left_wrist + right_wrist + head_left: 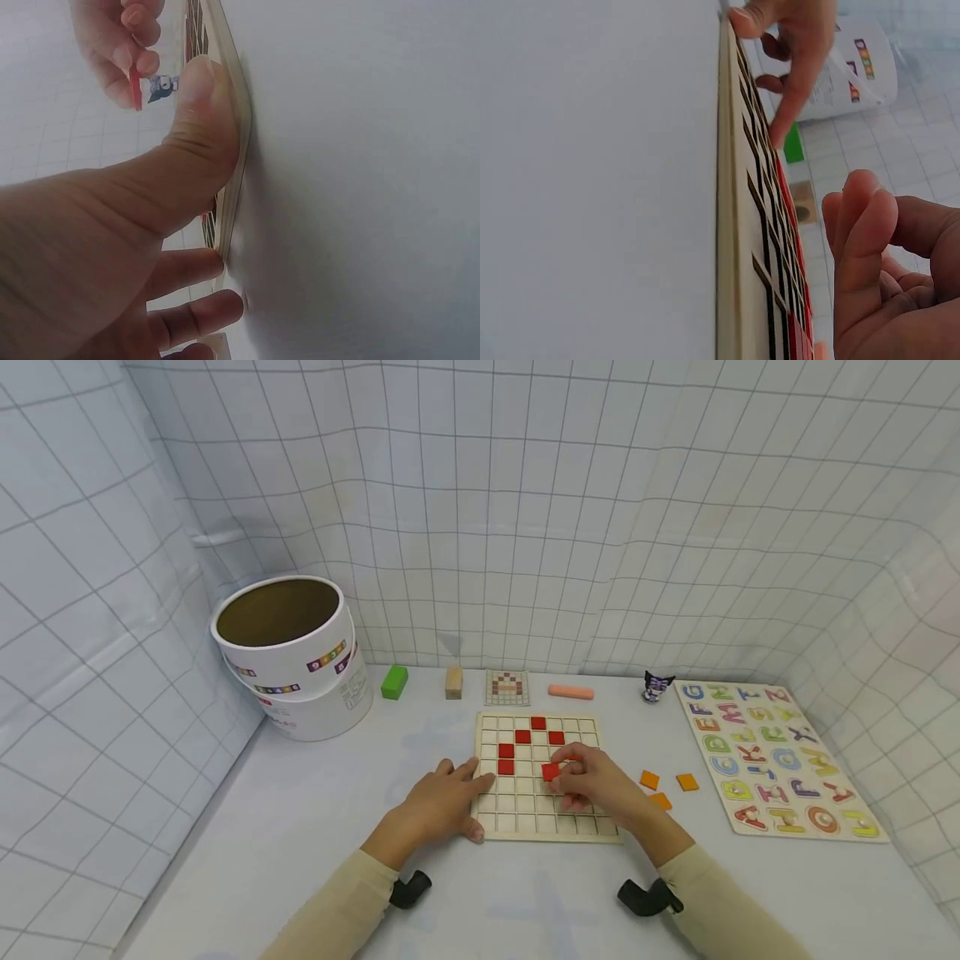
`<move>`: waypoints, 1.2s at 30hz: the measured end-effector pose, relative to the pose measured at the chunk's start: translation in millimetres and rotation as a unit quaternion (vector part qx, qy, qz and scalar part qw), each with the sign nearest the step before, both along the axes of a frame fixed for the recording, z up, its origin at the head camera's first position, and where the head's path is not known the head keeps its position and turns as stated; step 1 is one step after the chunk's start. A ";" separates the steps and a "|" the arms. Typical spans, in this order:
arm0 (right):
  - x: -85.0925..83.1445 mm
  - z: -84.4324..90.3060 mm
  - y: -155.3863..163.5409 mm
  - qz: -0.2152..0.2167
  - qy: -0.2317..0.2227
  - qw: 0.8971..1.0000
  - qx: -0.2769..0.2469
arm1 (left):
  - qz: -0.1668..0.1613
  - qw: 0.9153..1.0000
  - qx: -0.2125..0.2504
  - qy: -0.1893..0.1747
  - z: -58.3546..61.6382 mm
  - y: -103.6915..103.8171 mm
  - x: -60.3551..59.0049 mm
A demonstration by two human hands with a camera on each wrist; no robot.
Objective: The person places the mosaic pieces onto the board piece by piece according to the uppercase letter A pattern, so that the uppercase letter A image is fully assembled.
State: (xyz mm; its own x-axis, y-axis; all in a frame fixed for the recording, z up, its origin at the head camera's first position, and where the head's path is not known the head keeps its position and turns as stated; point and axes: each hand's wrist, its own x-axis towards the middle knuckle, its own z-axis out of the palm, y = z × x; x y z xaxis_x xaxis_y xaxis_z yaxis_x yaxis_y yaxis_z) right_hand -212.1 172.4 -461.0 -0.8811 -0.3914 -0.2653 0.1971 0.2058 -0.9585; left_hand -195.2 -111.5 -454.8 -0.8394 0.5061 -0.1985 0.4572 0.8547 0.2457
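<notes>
A wooden grid board lies flat on the table with several red tiles set in its upper squares. My right hand hovers over the board's middle and pinches one red tile in its fingertips; the left wrist view shows this red tile edge-on, above the board. My left hand rests on the board's left side, fingers straight. Its thumb presses the board's near-left corner and its index finger lies further up the left edge. In the right wrist view the board edge runs upright past my curled right fingers.
Three loose orange tiles lie right of the board, and an alphabet puzzle beyond them. Along the back stand a green block, a wooden block, a pattern card, a pink stick and a small figure. Stacked white round boxes stand back left.
</notes>
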 end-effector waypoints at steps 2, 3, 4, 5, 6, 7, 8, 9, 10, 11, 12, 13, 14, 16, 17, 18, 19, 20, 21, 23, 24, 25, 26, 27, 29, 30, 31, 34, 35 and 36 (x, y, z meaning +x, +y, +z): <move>-1.4 -1.3 -17.1 0.018 0.001 1.000 0.019 | -0.001 1.000 0.000 -0.001 0.4 -0.6 -0.8; -2.3 -2.4 -25.1 0.028 0.006 0.999 0.034 | -0.002 1.000 -0.001 -0.001 0.4 -0.7 -1.1; -3.2 -3.5 -32.5 0.036 0.016 0.998 0.055 | -0.003 1.000 -0.002 0.000 0.5 -0.9 -1.4; -4.0 -4.0 -39.4 0.042 0.026 0.996 0.079 | -0.004 1.000 -0.003 -0.001 0.5 -1.0 -1.7; -5.0 -4.5 -45.5 0.048 0.041 0.992 0.105 | -0.005 1.000 -0.003 0.001 0.6 -1.1 -2.0; -5.2 -5.2 -50.8 0.053 0.057 0.988 0.132 | -0.007 1.000 -0.005 0.002 -0.2 -1.0 -1.7; -5.6 -6.0 -55.2 0.058 0.076 0.983 0.156 | -0.009 1.000 -0.006 0.005 -0.9 -1.0 -1.7; -5.9 -6.4 -59.1 0.060 0.094 0.978 0.178 | -0.009 1.000 -0.007 0.007 -1.2 -0.8 -1.6; -6.2 -6.2 -62.5 0.060 0.111 0.972 0.197 | -0.010 1.000 -0.008 0.009 -1.4 -0.7 -1.7; -6.4 -5.8 -65.3 0.060 0.123 0.968 0.211 | -0.011 1.000 -0.009 0.012 -1.7 -0.7 -1.9; -6.7 -5.2 -67.5 0.061 0.135 0.964 0.223 | -0.011 1.000 -0.011 0.014 -1.6 -0.7 -1.9; -6.8 -4.5 -69.4 0.060 0.144 0.960 0.232 | -0.012 1.000 -0.011 0.015 -1.7 -0.6 -2.1; -7.1 -3.8 -70.9 0.060 0.150 0.957 0.239 | -0.012 1.000 -0.012 0.016 -1.7 -0.6 -2.1; -7.0 -2.8 -72.7 0.059 0.152 0.955 0.248 | -0.013 1.000 -0.014 0.018 -1.9 -0.4 -2.3; -6.8 -2.5 -73.1 0.059 0.152 0.954 0.251 | -0.014 1.000 -0.014 0.018 -1.9 -0.3 -2.4; -6.7 -2.1 -73.3 0.058 0.151 0.954 0.253 | -0.014 1.000 -0.013 0.018 -1.7 -0.2 -2.1; -6.6 -1.9 -73.2 0.058 0.149 0.954 0.252 | -0.013 1.000 -0.013 0.017 -1.9 -0.2 -2.1; -6.2 -1.9 -72.5 0.057 0.146 0.955 0.250 | -0.014 1.000 -0.014 0.017 -2.0 -0.2 -2.1; -5.6 -2.1 -71.1 0.056 0.144 0.957 0.247 | -0.013 1.000 -0.013 0.017 -1.8 -0.1 -1.9; -4.3 -0.9 -65.6 0.050 0.141 0.961 0.233 | -0.014 1.000 -0.012 0.016 -1.3 0.2 -1.8; -3.7 -0.8 -61.3 0.045 0.141 0.963 0.226 | -0.014 1.000 -0.011 0.015 -0.9 0.4 -1.7; -2.4 -0.9 -55.7 0.039 0.141 0.965 0.217 | -0.014 1.000 -0.011 0.014 -0.9 0.6 -1.7; -1.0 -0.6 -49.1 0.033 0.138 0.968 0.205 | -0.015 1.000 -0.012 0.014 -0.7 0.7 -1.7; 0.1 -0.5 -41.5 0.028 0.136 0.971 0.192 | -0.015 1.000 -0.011 0.014 -0.2 0.9 -1.5; 2.2 1.0 -24.7 0.020 0.133 0.977 0.167 | -0.014 1.000 -0.013 0.012 0.3 1.1 -1.2; 2.8 1.4 -15.4 0.016 0.131 0.979 0.155 | -0.013 1.000 -0.013 0.011 0.9 1.2 -1.2; 3.6 2.6 -5.6 0.013 0.127 0.982 0.142 | -0.012 1.000 -0.014 0.011 1.3 1.2 -1.1; 4.4 5.0 25.5 -0.013 0.117 0.985 0.125 | -0.009 1.000 -0.013 0.008 2.4 1.1 -0.4; 4.4 5.1 36.2 -0.029 0.114 0.985 0.125 | -0.009 1.000 -0.013 0.007 2.5 1.0 -0.1; 4.5 5.4 46.9 -0.044 0.106 0.985 0.128 | -0.008 1.000 -0.012 0.006 2.8 1.0 0.0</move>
State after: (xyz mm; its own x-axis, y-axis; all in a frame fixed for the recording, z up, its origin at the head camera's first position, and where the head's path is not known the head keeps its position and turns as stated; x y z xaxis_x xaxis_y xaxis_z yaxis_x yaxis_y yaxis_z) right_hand -207.6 219.3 -455.6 -0.9549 -0.2554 -0.1516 0.0256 0.4379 -0.8986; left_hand -195.2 -110.5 -452.0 -0.8330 0.5154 -0.2011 0.4743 0.8525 0.2198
